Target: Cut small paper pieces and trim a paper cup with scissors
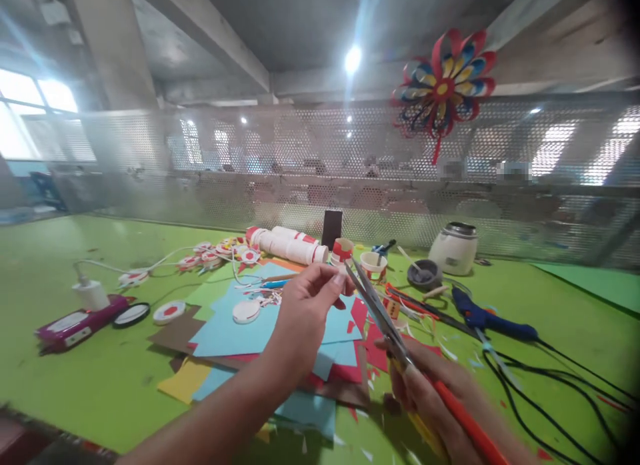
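Observation:
My right hand (430,385) is wrapped round a pair of scissors (383,315) with orange and yellow handles, its steel blades pointing up and away. Close to the blade tips, my left hand (315,288) has thumb and fingers pinched together. Whatever the pinch holds is too small to make out. Below both hands lies a stack of coloured paper sheets (225,331), mostly light blue over brown, red and yellow. A white round disc (247,311) rests on the stack, with thin white strips and a blue pen (274,285) just behind it.
At right lie a blue glue gun (500,318) with black cable, a dark bowl (424,275) and a white jar (454,248). White paper cups (295,245) lie stacked behind the paper. A purple power strip (83,321) is at left. A paper flower (444,88) hangs above the mesh partition.

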Available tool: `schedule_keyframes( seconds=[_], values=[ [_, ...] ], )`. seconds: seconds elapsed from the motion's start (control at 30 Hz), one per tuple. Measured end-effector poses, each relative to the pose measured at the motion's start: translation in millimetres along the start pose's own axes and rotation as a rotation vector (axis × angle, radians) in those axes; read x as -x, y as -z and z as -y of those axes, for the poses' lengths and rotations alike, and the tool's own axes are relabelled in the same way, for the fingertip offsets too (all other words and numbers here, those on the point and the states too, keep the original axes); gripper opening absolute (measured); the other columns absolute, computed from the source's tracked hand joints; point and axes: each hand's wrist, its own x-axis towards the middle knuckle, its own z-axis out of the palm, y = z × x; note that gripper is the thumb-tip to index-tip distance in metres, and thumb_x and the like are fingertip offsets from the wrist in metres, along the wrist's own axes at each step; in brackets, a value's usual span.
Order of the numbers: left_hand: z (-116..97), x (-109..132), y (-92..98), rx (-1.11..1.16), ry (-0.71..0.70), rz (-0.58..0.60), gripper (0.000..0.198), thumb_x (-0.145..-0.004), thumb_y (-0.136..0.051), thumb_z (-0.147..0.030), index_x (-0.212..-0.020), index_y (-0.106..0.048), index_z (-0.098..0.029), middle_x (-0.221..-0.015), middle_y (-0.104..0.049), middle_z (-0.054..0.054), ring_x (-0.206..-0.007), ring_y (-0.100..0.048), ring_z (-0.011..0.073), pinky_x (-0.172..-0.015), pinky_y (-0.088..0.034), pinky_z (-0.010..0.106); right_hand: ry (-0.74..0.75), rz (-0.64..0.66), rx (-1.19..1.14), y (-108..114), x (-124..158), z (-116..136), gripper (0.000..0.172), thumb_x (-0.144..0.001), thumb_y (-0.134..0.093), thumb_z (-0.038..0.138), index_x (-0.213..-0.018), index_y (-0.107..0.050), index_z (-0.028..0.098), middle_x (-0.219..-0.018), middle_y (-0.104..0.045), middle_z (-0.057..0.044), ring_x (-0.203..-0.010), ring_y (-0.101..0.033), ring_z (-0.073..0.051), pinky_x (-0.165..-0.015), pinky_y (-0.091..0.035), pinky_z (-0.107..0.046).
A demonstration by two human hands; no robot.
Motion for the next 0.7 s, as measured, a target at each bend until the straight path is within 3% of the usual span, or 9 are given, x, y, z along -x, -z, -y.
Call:
schedule_keyframes(
  seconds=[0.17,0.3,0.7],
  values=[
    [1.8,-2.4,0.5,0.039,0.037,0.007,0.012,-0.079,-0.057,-0.024,-0.072,-0.058,-0.015,-0.077,-0.062,0.003,-0.07,-0.054,0.012,-0.07,-0.046,0.027,0.064,-0.009,0.01,-1.7,1.0,-4.8,0.03,-0.087,-0.043,0.047,-0.071,-0.055,0.025,-0.053,-0.051,0.003,-0.047,-0.05,-0.015,-0.046,-0.038,-0.026],
    [4.4,-3.1,-0.9,0.095,0.036,0.017,0.009,-0.077,-0.059,-0.022,-0.073,-0.058,-0.014,-0.073,-0.062,0.002,-0.069,-0.056,0.0112,-0.073,-0.046,0.027,0.065,-0.029,0.059,-2.3,1.0,-4.2,0.028,-0.086,-0.043,0.045,-0.068,-0.054,0.026,-0.052,-0.05,0.003,-0.045,-0.047,-0.016,-0.044,-0.035,-0.027],
    [7.5,-2.8,-1.9,0.189,0.017,0.029,0.008,-0.075,-0.061,-0.021,-0.073,-0.06,-0.013,-0.072,-0.064,0.003,-0.07,-0.057,0.0118,-0.076,-0.046,0.029,0.058,-0.047,0.153,1.6,4.1,2.1,0.024,-0.086,-0.046,0.041,-0.086,-0.062,0.023,-0.056,-0.056,0.004,-0.047,-0.049,-0.013,-0.047,-0.034,-0.023]
  ],
)
